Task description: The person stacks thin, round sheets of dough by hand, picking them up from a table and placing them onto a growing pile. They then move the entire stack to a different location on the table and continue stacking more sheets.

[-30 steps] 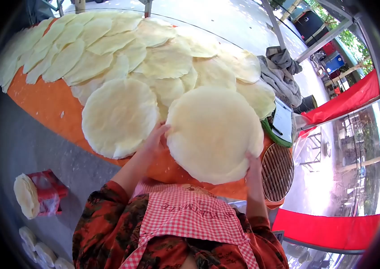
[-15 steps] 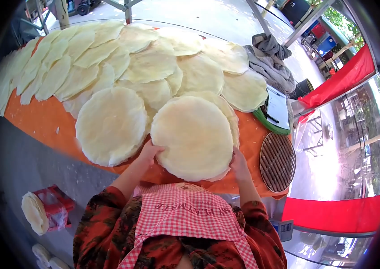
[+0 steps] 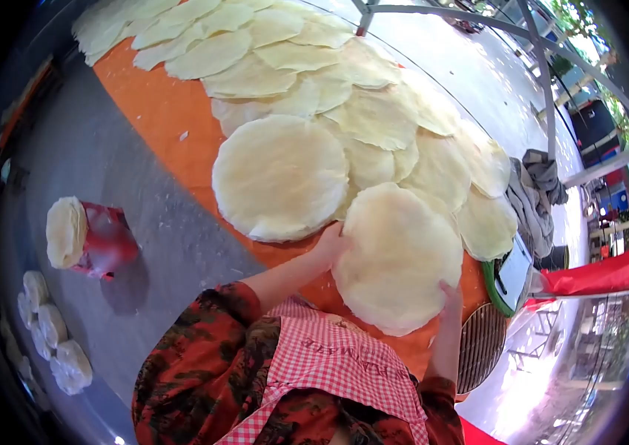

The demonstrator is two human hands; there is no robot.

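Observation:
A round stack of thin, pale flatbread sheets point(image 3: 401, 259) is between my two hands, at the near edge of the table. My left hand point(image 3: 331, 243) grips its left rim, with the thumb at the edge. At the lower right rim my right hand point(image 3: 449, 300) is closed on it too, its fingers partly hidden underneath. Another round stack of the same sheets point(image 3: 281, 176) lies on the table just beyond my left hand. How many sheets I hold cannot be made out.
Overlapping single sheets point(image 3: 373, 115) cover much of the orange tabletop point(image 3: 159, 111). To the right are a round slatted rack point(image 3: 482, 348), a green tray point(image 3: 503, 289) with a notepad and pen, and grey cloth point(image 3: 533, 200). A red stool point(image 3: 110, 241) and wrapped bundles point(image 3: 71, 367) stand left.
My view has turned left, so the table appears rotated and further right. Both hands still hold the stack. More wrapped bundles on the floor have come into view.

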